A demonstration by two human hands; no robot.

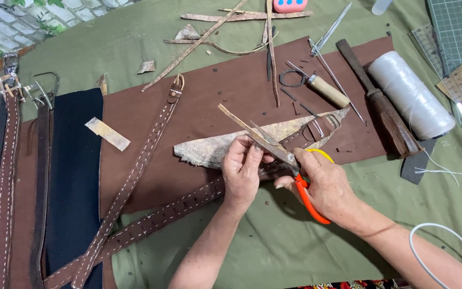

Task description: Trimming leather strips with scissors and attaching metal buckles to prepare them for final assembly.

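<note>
Orange-handled scissors (301, 179) sit in the right hand (324, 187), fingers wrapped through and around the loops, blades partly open on a thin leather strip (244, 127). That strip slants up and to the left from the scissors. Just left of the scissors, the left hand (241, 170) has its fingers pinched together on the strip and on the stitched brown strap (151, 225) beneath. A rough pale leather scrap (215, 150) lies behind the scissors on a brown leather sheet (209, 91). Right of the scissors, well apart, lie a white thread spool (410, 93) and a wooden-handled tool (380, 109) on the green-covered worktop (274, 246).
</note>
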